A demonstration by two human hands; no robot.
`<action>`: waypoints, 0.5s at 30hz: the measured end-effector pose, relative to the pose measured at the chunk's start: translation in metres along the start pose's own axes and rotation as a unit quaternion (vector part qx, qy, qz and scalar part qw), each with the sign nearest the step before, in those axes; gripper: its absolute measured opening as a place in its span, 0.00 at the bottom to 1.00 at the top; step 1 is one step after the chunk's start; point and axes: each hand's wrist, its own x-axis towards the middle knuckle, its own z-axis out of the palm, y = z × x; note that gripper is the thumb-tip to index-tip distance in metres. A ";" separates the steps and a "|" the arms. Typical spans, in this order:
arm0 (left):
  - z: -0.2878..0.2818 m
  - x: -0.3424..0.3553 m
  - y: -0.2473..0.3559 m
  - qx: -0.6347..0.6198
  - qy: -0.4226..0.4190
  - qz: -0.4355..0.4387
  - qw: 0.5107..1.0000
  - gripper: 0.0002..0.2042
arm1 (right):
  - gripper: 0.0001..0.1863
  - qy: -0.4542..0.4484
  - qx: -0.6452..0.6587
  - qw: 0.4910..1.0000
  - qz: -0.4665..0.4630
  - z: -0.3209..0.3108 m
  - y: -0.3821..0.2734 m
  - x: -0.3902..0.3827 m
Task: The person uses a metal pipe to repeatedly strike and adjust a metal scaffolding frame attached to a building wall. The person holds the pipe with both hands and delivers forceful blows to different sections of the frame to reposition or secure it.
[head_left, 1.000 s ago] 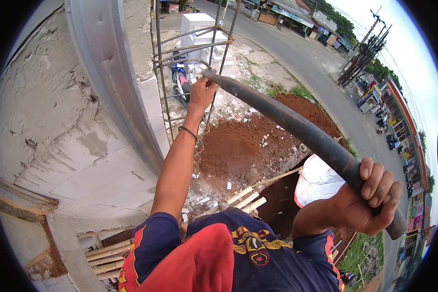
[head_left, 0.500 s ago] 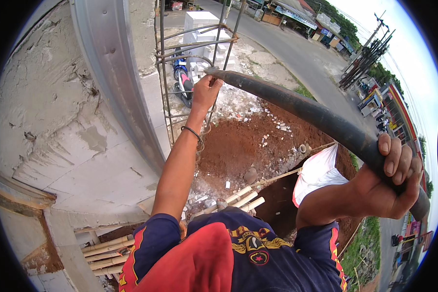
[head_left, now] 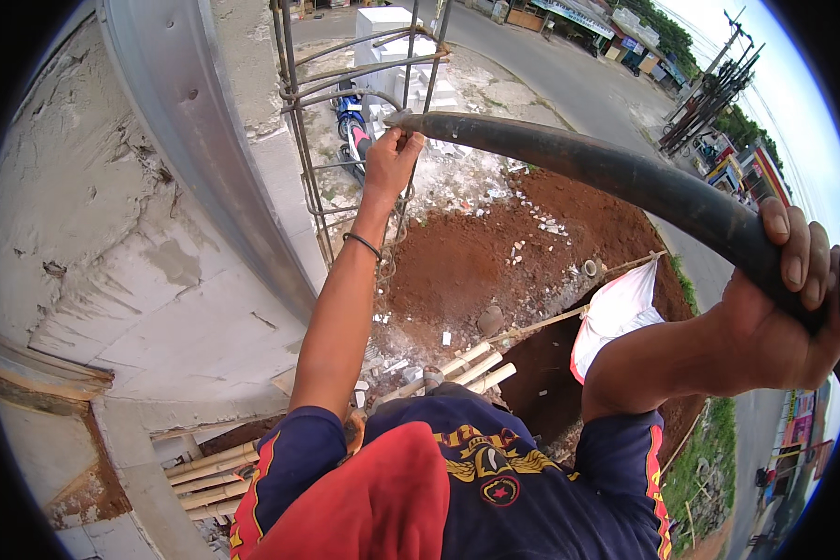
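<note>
A long black pipe point(head_left: 607, 168) slants across the upper right. Its narrow grey tip meets a curved steel bar point(head_left: 345, 95) in an upright rebar cage point(head_left: 301, 140). My left hand point(head_left: 390, 166) is closed, fingers pinched against the pipe's underside at that tip; the exact contact is partly hidden. On the right, my right hand point(head_left: 789, 289) wraps round the thick end of the pipe, fingers over the top. The pipe's far end is hidden by my right hand and the dark edge of the picture.
A block wall point(head_left: 159, 308) with a metal channel point(head_left: 191, 121) stands at left. Below are bamboo poles point(head_left: 481, 369), a dug pit point(head_left: 541, 373), a white sheet point(head_left: 616, 313) and red soil point(head_left: 448, 266). A motorbike point(head_left: 350, 126) stands by stacked white blocks point(head_left: 383, 47) near the road.
My right hand has moved right and up with the pipe's thick end, so the pipe slopes less steeply. My left hand stays at the tip. The view has shifted slightly.
</note>
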 end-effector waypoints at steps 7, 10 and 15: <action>-0.005 0.017 -0.013 0.037 0.012 0.041 0.998 0.09 | 0.10 -0.026 0.000 0.999 -0.031 -0.003 0.007 -0.068; -0.010 0.022 -0.018 0.065 -0.001 0.049 0.997 0.09 | 0.11 0.034 0.030 0.996 -0.079 0.000 0.017 -0.088; -0.016 0.025 -0.015 0.043 -0.035 0.020 0.998 0.08 | 0.12 0.030 0.079 0.992 -0.092 -0.029 0.026 -0.095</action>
